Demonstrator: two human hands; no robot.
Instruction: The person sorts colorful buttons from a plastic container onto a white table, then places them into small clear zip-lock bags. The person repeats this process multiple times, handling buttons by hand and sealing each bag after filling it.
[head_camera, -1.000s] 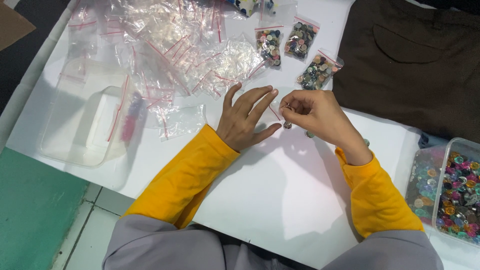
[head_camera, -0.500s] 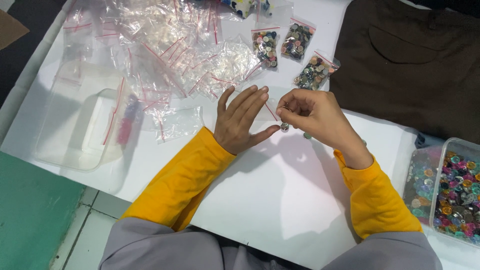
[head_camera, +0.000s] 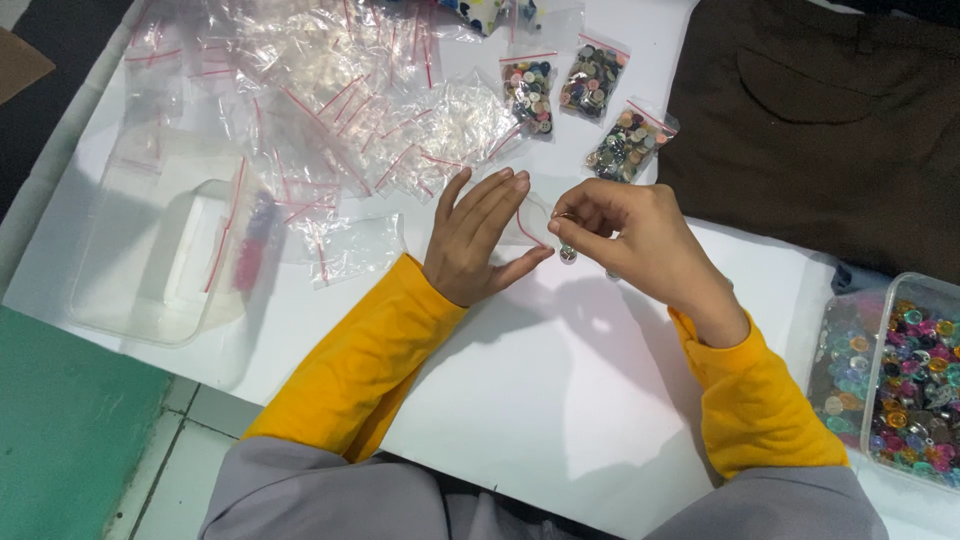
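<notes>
Right now you are holding a small clear zip bag (head_camera: 528, 222) with a red seal line between your two hands, near the middle of the white tabletop (head_camera: 560, 400). Your left hand (head_camera: 478, 240) is lying half open, its fingers (head_camera: 497, 198) stretched toward 1 o'clock against the bag's left side and the thumb reaching under it. Your right hand (head_camera: 630, 240) is curling in from 3 o'clock, its fingers (head_camera: 572, 218) pinching closed at the bag's mouth; whether a bead is between them, you cannot tell. A small dark bead (head_camera: 567, 254) is sitting just below that pinch. At 12 o'clock from your hands, three filled bead bags (head_camera: 590, 100) are lying side by side, with a heap of empty clear bags (head_camera: 330, 110) spreading toward 10 o'clock. A clear plastic lid (head_camera: 160, 260) is resting at 9 o'clock, a tub of coloured beads (head_camera: 900, 380) at 4 o'clock, and a brown cloth (head_camera: 830, 130) at 2 o'clock.
</notes>
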